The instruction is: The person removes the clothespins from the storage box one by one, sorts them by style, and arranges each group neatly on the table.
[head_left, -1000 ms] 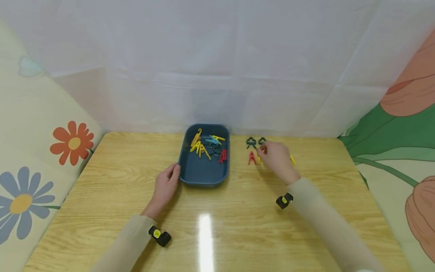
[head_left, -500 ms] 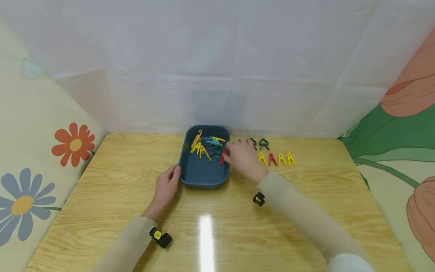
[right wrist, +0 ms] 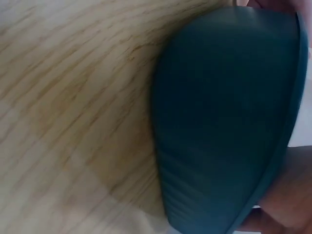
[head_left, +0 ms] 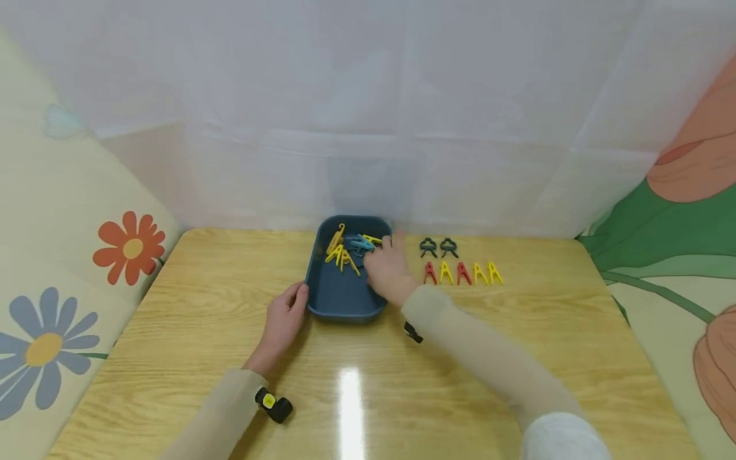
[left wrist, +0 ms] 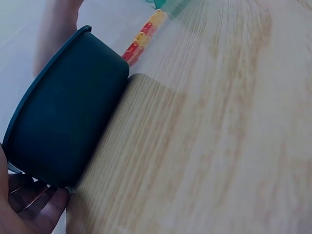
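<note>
The dark blue tray (head_left: 345,301) holds small plastic clothes pegs: yellow pegs (head_left: 335,254), a light blue peg (head_left: 362,243) and a partly covered dark clip. My left hand (head_left: 284,313) holds the tray's left edge, thumb at the rim; its fingers (left wrist: 34,202) curl against the outer wall in the left wrist view. My right hand (head_left: 390,268) reaches over the right rim into the tray, fingertips down among the pegs beside the dark clip. Its fingertips are mostly hidden, so whether it pinches anything cannot be seen. The right wrist view mostly shows the tray wall (right wrist: 229,107).
Right of the tray, a row of red and yellow pegs (head_left: 462,273) lies on the wooden table (head_left: 230,268). Two dark green clips (head_left: 438,248) lie behind that row. A white sheet (head_left: 259,172) hangs along the table's back edge.
My right hand has moved left from the peg row, over the rim, into the tray. It now covers the spot where a red peg lay inside. My left hand has stayed on the tray.
</note>
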Demonstrator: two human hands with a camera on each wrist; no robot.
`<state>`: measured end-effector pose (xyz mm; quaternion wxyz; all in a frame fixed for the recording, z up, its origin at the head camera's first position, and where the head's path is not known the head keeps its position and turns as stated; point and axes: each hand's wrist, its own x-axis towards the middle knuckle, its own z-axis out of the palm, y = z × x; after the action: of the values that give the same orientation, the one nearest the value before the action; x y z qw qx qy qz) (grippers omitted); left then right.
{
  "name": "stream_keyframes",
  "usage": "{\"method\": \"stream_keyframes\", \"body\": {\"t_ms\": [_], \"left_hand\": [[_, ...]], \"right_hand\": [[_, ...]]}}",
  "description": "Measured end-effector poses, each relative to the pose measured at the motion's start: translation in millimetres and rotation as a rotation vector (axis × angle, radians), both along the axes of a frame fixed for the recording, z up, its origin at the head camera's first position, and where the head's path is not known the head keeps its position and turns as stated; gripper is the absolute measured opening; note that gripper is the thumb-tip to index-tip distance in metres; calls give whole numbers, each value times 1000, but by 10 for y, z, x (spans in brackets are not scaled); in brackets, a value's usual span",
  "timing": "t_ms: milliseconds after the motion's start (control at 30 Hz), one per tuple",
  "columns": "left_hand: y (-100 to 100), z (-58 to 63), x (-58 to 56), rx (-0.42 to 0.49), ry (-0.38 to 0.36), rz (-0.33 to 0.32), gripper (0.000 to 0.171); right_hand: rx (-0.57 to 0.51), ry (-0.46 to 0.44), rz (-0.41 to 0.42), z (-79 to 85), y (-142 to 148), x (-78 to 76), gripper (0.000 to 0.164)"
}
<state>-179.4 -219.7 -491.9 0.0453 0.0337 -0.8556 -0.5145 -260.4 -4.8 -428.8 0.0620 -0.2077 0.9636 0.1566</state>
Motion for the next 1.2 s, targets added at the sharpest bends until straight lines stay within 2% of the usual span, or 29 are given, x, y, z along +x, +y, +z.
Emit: {"method": "stream_keyframes", "body": {"t_ms": [133, 333, 567, 867, 1200], "left_hand": [[10, 1, 8, 3, -5, 7, 44], [13, 7, 19, -2, -10, 5, 44], [15, 6, 5, 16, -19, 7, 45], [25, 0, 8, 18, -25, 5, 45], [11, 2, 5, -22, -4, 1, 45]], "right_hand": [[25, -22, -13, -40, -52, -1, 35], [-11, -52, -32, -58, -51, 5, 30], [-66, -45, -36, -83, -41, 20, 35], [-81, -27, -83, -145, -74, 18, 39], [-78, -18, -75, -136, -105, 66, 22]]}}
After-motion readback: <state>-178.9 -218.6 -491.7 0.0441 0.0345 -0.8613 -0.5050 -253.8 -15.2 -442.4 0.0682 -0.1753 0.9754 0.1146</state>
